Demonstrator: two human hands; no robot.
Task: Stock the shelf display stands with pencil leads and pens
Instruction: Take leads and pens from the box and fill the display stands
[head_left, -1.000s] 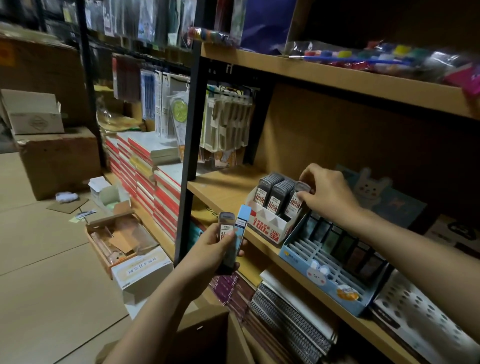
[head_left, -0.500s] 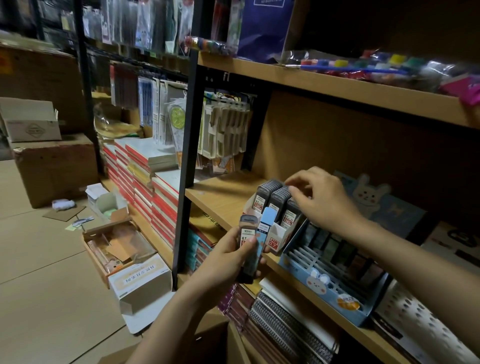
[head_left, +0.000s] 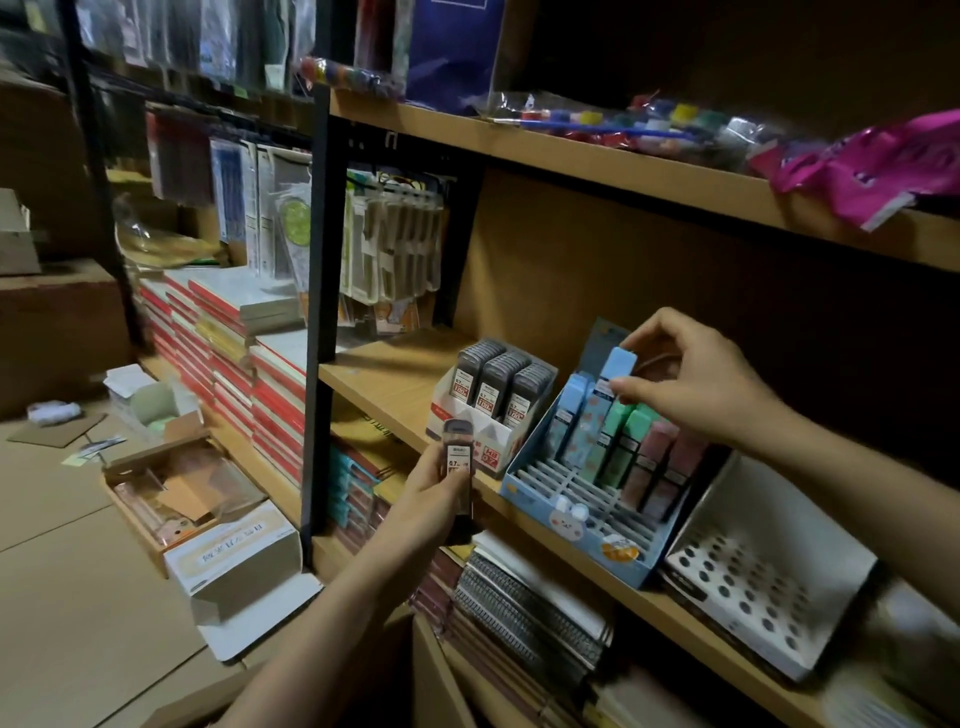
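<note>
While my right hand (head_left: 696, 379) pinches one light-blue plastic lead case (head_left: 613, 375) over the blue cardboard slotted stand (head_left: 571, 525), my left hand (head_left: 434, 499) grips one dark lead case (head_left: 457, 453); three dark rows fill the white stand (head_left: 491, 444).

Looks like a stationery shop's stock area. Wooden shelves (head_left: 597, 156) on black metal uprights (head_left: 322, 291), stacked notebooks (head_left: 244, 332), hanging blister packs (head_left: 395, 244), paint pots in bags (head_left: 623, 122), counter display stands (head_left: 587, 499) along the shelf's front edge, opened cartons (head_left: 208, 525) on the floor.
</note>
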